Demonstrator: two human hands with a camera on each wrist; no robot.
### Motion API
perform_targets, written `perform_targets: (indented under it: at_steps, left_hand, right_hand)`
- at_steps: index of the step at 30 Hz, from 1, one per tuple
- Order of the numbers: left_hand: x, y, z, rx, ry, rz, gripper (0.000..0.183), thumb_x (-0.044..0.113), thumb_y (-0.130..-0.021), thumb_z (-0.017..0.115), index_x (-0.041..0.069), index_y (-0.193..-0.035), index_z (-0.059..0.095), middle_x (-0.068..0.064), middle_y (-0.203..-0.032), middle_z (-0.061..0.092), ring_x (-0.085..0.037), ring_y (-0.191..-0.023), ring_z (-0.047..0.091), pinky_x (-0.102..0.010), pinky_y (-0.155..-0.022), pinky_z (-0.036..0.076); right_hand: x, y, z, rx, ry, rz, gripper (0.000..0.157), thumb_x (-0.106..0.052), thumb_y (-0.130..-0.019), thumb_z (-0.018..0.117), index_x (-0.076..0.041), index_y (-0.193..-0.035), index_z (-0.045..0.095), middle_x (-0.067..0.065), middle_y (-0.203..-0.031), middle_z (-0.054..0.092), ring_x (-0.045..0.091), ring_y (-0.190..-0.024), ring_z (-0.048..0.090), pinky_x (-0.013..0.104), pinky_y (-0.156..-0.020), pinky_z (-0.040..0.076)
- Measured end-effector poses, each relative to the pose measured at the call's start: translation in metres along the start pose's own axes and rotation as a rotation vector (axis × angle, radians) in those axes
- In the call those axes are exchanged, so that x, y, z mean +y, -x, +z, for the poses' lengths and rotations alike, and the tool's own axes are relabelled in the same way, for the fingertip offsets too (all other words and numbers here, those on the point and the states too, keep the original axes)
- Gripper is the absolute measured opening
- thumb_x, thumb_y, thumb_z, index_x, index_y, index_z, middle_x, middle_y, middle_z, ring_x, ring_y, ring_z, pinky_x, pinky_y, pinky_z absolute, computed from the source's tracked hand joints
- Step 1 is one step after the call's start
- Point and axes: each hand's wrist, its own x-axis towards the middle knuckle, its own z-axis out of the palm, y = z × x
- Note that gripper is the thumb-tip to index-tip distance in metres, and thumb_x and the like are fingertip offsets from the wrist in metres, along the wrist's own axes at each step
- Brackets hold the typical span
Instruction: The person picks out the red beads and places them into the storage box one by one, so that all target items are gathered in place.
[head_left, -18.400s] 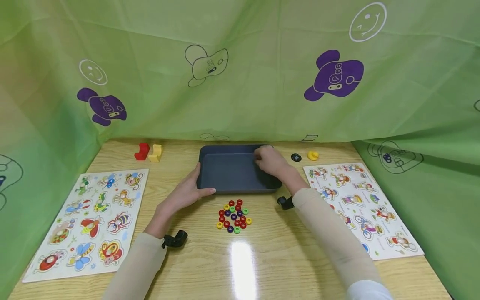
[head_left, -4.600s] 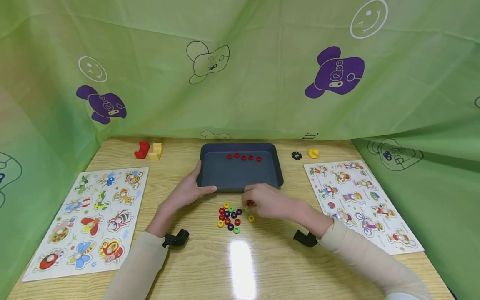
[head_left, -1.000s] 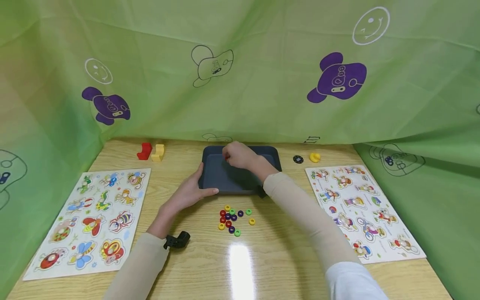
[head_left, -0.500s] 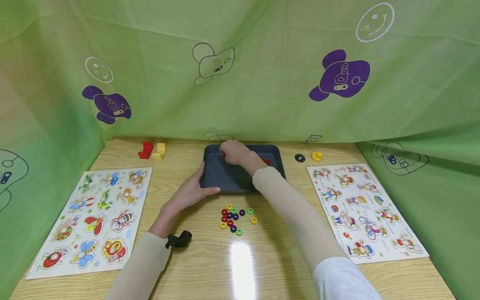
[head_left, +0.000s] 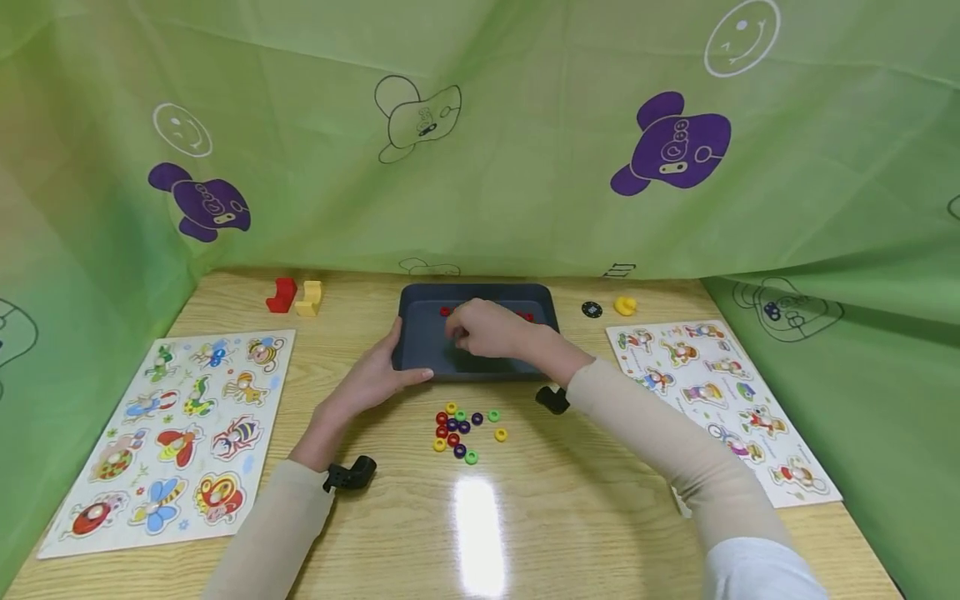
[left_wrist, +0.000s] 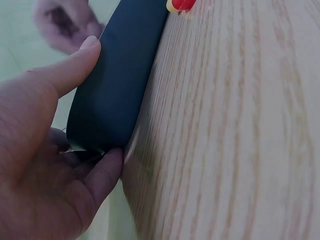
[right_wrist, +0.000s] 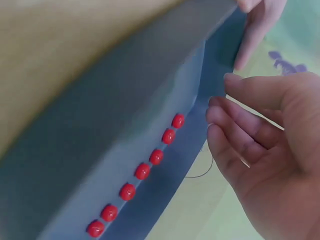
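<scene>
My left hand (head_left: 372,377) grips the near left corner of a dark grey rectangular tray (head_left: 423,348). In the left wrist view its thumb lies on the outer face of the tray wall (left_wrist: 117,70) and the fingers are at the corner. Over the tray hovers my right hand (head_left: 495,329), fingers loosely bent, nothing between them in the right wrist view. Several red ring-shaped beads (right_wrist: 142,171) form a row along the tray's far side; from the head view my right hand hides part of it. In front of the tray lie loose red, yellow, green and purple beads (head_left: 453,425).
Puzzle boards with insects (head_left: 176,450) and with figures (head_left: 705,392) flank the work area. Red (head_left: 282,296) and yellow (head_left: 309,298) blocks stand at the back left. A black round chip (head_left: 592,309) and a yellow duck (head_left: 625,306) are at the back right.
The tray held no visible beads 18.4 s ago and five red ones 4.6 s ago; the row is longer now. My right hand has drawn back from the tray's far left corner. The left stays put.
</scene>
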Motion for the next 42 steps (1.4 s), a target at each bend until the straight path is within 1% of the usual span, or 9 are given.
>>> perform_targets:
  at_steps: [3, 8, 13, 17, 23, 27, 33, 37, 42]
  left_hand:
    - [0.000, 0.000, 0.000, -0.007, -0.004, 0.002, 0.110, 0.052, -0.076, 0.069, 0.021, -0.149, -0.007, -0.009, -0.157, 0.009, -0.031, -0.142, 0.021, -0.049, -0.110, 0.029]
    - [0.000, 0.000, 0.000, -0.004, -0.015, 0.005, 0.110, 0.053, -0.076, 0.068, 0.020, -0.149, -0.007, -0.008, -0.157, 0.008, -0.030, -0.142, 0.020, -0.050, -0.110, 0.029]
    - [0.000, -0.001, 0.000, -0.003, -0.021, 0.006, 0.110, 0.053, -0.076, 0.068, 0.021, -0.149, -0.007, -0.007, -0.157, 0.008, -0.030, -0.142, 0.019, -0.051, -0.111, 0.028]
    - [0.001, -0.001, -0.001, -0.005, -0.032, -0.004, 0.110, 0.055, -0.075, 0.068, 0.023, -0.149, -0.007, -0.006, -0.157, 0.007, -0.029, -0.143, 0.019, -0.050, -0.111, 0.028]
    - [0.001, 0.000, -0.001, -0.004, -0.044, -0.016, 0.111, 0.056, -0.074, 0.068, 0.023, -0.149, -0.007, -0.006, -0.157, 0.007, -0.029, -0.143, 0.016, -0.050, -0.111, 0.027]
    - [0.001, 0.000, -0.001, -0.004, -0.044, -0.014, 0.111, 0.056, -0.074, 0.068, 0.024, -0.149, -0.007, -0.006, -0.157, 0.007, -0.029, -0.143, 0.016, -0.051, -0.111, 0.027]
    - [0.000, -0.001, 0.000, 0.003, -0.043, -0.004, 0.111, 0.055, -0.075, 0.068, 0.022, -0.149, -0.007, -0.006, -0.157, 0.008, -0.029, -0.143, 0.017, -0.050, -0.111, 0.028]
    - [-0.001, -0.001, 0.001, 0.006, -0.026, 0.011, 0.111, 0.054, -0.075, 0.069, 0.020, -0.150, -0.005, -0.007, -0.157, 0.009, -0.029, -0.142, 0.019, -0.051, -0.110, 0.028]
    - [-0.001, -0.002, 0.001, 0.006, -0.010, 0.023, 0.111, 0.053, -0.075, 0.069, 0.018, -0.150, -0.005, -0.008, -0.157, 0.009, -0.030, -0.142, 0.020, -0.051, -0.110, 0.028]
  right_hand:
    - [-0.008, 0.018, 0.005, 0.021, -0.011, -0.036, 0.018, -0.010, -0.087, 0.061, -0.013, -0.102, 0.070, -0.002, -0.096, 0.067, 0.005, -0.080, 0.059, 0.023, -0.073, 0.051]
    - [-0.028, 0.043, 0.018, 0.033, 0.060, -0.160, 0.013, -0.013, -0.085, 0.063, -0.016, -0.096, 0.071, -0.009, -0.084, 0.061, 0.004, -0.069, 0.052, 0.018, -0.065, 0.046]
    - [-0.047, 0.059, 0.035, -0.014, 0.115, -0.266, 0.013, -0.016, -0.084, 0.066, -0.017, -0.096, 0.071, -0.009, -0.085, 0.062, 0.001, -0.071, 0.052, 0.014, -0.065, 0.046]
    - [-0.057, 0.064, 0.050, -0.068, 0.142, -0.312, 0.009, -0.017, -0.085, 0.065, -0.019, -0.093, 0.070, -0.009, -0.084, 0.061, -0.001, -0.074, 0.054, 0.011, -0.067, 0.046]
    - [-0.064, 0.067, 0.066, -0.073, 0.154, -0.301, 0.006, -0.013, -0.085, 0.065, -0.017, -0.087, 0.068, -0.009, -0.083, 0.062, -0.002, -0.071, 0.054, 0.009, -0.064, 0.045]
    - [-0.067, 0.067, 0.069, -0.045, 0.175, -0.295, 0.006, -0.011, -0.084, 0.065, -0.016, -0.085, 0.068, -0.008, -0.079, 0.060, -0.001, -0.067, 0.051, 0.009, -0.061, 0.043]
    - [-0.067, 0.065, 0.070, -0.028, 0.220, -0.298, 0.007, -0.011, -0.084, 0.064, -0.017, -0.084, 0.067, -0.010, -0.078, 0.059, -0.001, -0.067, 0.051, 0.010, -0.061, 0.043]
    - [-0.064, 0.060, 0.060, -0.032, 0.199, -0.256, 0.007, -0.012, -0.084, 0.064, -0.017, -0.085, 0.068, -0.009, -0.076, 0.057, 0.001, -0.064, 0.047, 0.011, -0.058, 0.040]
    - [-0.050, 0.050, 0.033, 0.022, 0.122, -0.191, 0.006, -0.010, -0.083, 0.065, -0.014, -0.085, 0.069, -0.008, -0.076, 0.058, 0.004, -0.064, 0.047, 0.015, -0.058, 0.041]
